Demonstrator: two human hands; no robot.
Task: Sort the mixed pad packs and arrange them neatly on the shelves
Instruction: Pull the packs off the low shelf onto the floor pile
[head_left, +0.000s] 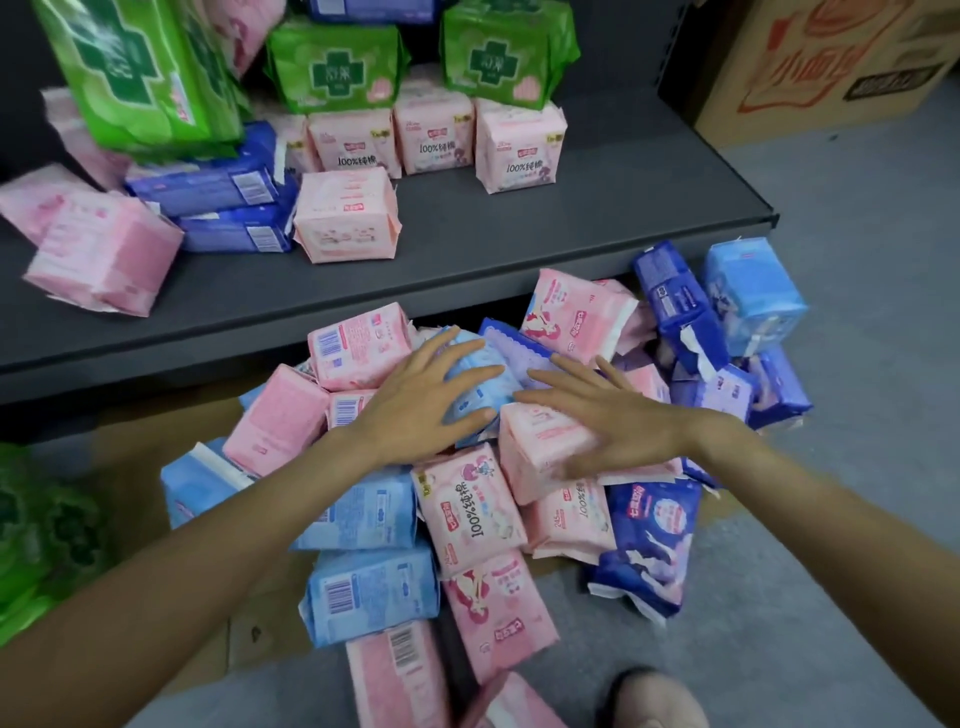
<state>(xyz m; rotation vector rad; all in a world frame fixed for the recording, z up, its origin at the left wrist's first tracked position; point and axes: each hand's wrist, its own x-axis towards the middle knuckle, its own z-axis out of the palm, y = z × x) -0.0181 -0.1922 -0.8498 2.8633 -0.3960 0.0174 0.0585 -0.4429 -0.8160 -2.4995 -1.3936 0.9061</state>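
— Where are the packs found?

— Soft, crinkly plastic packs, pillow-shaped in pink, pale blue and navy, are heaped on the floor below the flat grey metal shelf, where green and pink ones are stacked.

— And the hands?

— The left hand is laid flat, fingers spread, on a pale blue pack; the right hand is pressed open on a pink pack. Nothing is gripped.

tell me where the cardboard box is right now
In the head view the cardboard box stands on the floor at top right, just right of the grey shelf.
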